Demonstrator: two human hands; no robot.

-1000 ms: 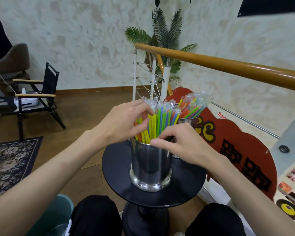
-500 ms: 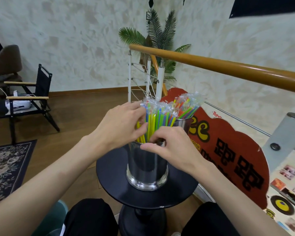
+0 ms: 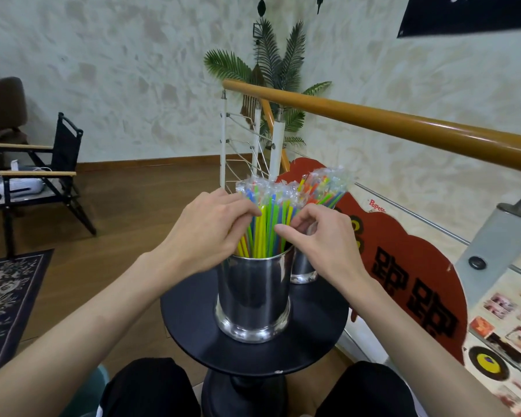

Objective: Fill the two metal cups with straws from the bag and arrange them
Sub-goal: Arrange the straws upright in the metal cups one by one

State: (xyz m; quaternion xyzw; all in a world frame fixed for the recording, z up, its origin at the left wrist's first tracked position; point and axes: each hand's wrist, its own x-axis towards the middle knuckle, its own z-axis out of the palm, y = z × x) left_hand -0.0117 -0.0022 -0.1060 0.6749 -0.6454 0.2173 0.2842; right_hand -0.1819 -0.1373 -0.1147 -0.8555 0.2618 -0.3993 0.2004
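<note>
Two shiny metal cups stand on a small round black table. The near cup holds a thick bunch of wrapped yellow, green and blue straws. My left hand curls round the bunch's left side just above the rim. My right hand pinches straws on the bunch's right side with thumb and forefinger. Behind my right hand, the far cup is mostly hidden; its own straws fan out to the upper right. No bag is in view.
A wooden handrail on white posts runs behind the table, with a red sign leaning below it at right. At left stand a black folding chair and a patterned rug. My knees sit under the table's front edge.
My right hand rose from the near cup's rim to the right side of the straws. The left hand stays on their left side. My view shifted slightly.
</note>
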